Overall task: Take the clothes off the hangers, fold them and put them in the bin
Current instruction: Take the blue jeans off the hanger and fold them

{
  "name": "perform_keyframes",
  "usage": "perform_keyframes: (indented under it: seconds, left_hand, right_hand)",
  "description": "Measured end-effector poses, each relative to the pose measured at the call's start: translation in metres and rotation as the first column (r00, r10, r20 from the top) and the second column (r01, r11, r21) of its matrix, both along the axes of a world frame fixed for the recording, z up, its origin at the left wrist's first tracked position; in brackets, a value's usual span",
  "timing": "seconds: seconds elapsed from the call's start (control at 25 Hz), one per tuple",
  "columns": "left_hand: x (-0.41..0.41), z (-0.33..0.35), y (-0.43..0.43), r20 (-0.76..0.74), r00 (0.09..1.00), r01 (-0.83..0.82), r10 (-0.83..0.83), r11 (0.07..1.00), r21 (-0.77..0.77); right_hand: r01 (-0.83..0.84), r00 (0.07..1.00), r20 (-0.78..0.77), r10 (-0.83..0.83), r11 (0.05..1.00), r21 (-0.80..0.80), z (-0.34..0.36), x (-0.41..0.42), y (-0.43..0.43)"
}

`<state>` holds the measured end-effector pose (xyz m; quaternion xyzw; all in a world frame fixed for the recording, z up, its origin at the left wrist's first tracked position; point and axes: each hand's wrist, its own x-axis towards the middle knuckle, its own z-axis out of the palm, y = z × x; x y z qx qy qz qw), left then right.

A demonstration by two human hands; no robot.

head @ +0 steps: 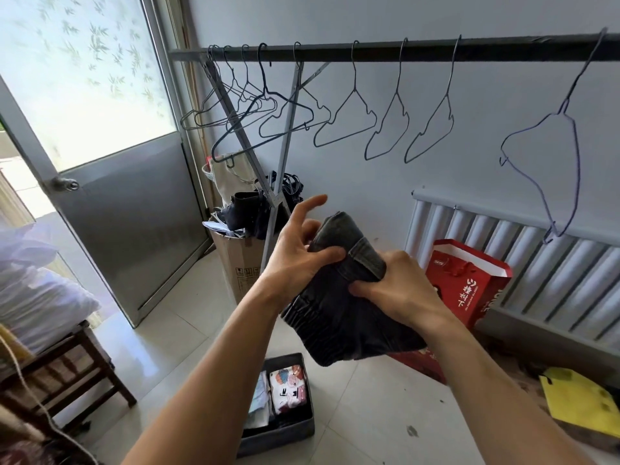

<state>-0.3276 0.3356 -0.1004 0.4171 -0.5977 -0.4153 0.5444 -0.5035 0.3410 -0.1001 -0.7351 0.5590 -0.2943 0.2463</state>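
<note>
Along the wall, overhead: long black metal clothes rail (pixel 402 50) carrying thin wire hangers (pixel 345 119), all bare of clothing. On the tiled floor (pixel 369 414) below: grey rectangular fabric bin (pixel 278 439), part filled with folded pieces. In mid-air above the bin: folded dark grey denim garment (pixel 342 317) with a gathered elastic waistband. Judged thick, soft and fairly weighty, apt to spring open, so best gripped across all folded layers. Left hand (pixel 295 256): thumb pinching the upper fold, forefinger lifted free. Right hand (pixel 399 290): fingers and thumb clamped round the bundle's middle.
</note>
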Motion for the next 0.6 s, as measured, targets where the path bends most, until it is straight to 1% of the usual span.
perform_keyframes:
  seconds: [0.04,0.08,0.12,0.16,0.2,0.24,0.28,0.32,0.36,0.4,0.44,0.48,0.56,0.6]
  left_hand:
    - [-0.003,-0.004,-0.002,0.060,0.983,-0.172,0.172,0.985,-0.006]
    - [-0.008,-0.009,-0.003,0.118,0.928,-0.349,0.353,0.936,-0.050]
    - [-0.013,-0.016,0.000,0.151,0.856,-0.479,0.494,0.869,-0.122]
    - [-0.019,-0.022,0.004,0.162,0.809,-0.537,0.565,0.823,-0.186]
    - [-0.028,-0.028,0.009,0.176,0.807,-0.533,0.563,0.824,-0.193]
    - [-0.037,-0.032,0.014,0.211,0.831,-0.497,0.515,0.857,-0.135]
    - [-0.046,-0.035,0.019,0.253,0.860,-0.454,0.444,0.891,-0.019]
    - [-0.053,-0.038,0.021,0.263,0.896,-0.400,0.359,0.908,0.123]
    - [-0.058,-0.038,0.021,0.202,0.937,-0.332,0.285,0.908,0.257]
    - [-0.062,-0.037,0.019,0.099,0.966,-0.259,0.239,0.892,0.370]
    - [-0.064,-0.035,0.017,-0.025,0.974,-0.192,0.226,0.877,0.440]
    - [-0.066,-0.033,0.016,-0.134,0.962,-0.152,0.238,0.875,0.460]
    - [-0.069,-0.033,0.017,-0.321,0.904,-0.139,0.283,0.904,0.404]
    - [-0.069,-0.034,0.018,-0.385,0.872,-0.146,0.304,0.910,0.387]
  right_hand:
    - [0.034,0.999,0.010,-0.034,0.999,-0.004,-0.002,0.000,0.001]
    - [0.070,0.998,0.005,-0.070,0.998,-0.009,-0.004,-0.001,0.001]
    - [0.109,0.994,-0.007,-0.109,0.994,-0.018,-0.006,-0.002,0.000]
    - [0.146,0.989,-0.021,-0.147,0.989,-0.033,-0.007,-0.004,-0.001]
    - [0.179,0.983,-0.026,-0.180,0.982,-0.057,-0.007,-0.005,-0.002]
    - [0.200,0.979,-0.030,-0.204,0.975,-0.093,-0.007,-0.006,-0.001]
    - [0.205,0.977,-0.032,-0.212,0.968,-0.146,-0.008,-0.006,0.001]
    - [0.193,0.978,-0.038,-0.205,0.959,-0.209,-0.009,-0.004,0.003]
    - [0.163,0.982,-0.047,-0.183,0.947,-0.275,-0.011,0.000,0.008]
    - [0.126,0.986,-0.058,-0.153,0.935,-0.331,-0.013,0.004,0.013]
    - [0.083,0.990,-0.072,-0.117,0.927,-0.366,-0.016,0.008,0.019]
    - [0.039,0.992,-0.092,-0.081,0.921,-0.388,-0.022,0.011,0.024]
    - [-0.035,0.989,-0.149,-0.021,0.931,-0.364,-0.032,0.014,0.029]
    - [-0.064,0.985,-0.171,0.005,0.940,-0.336,-0.036,0.013,0.031]
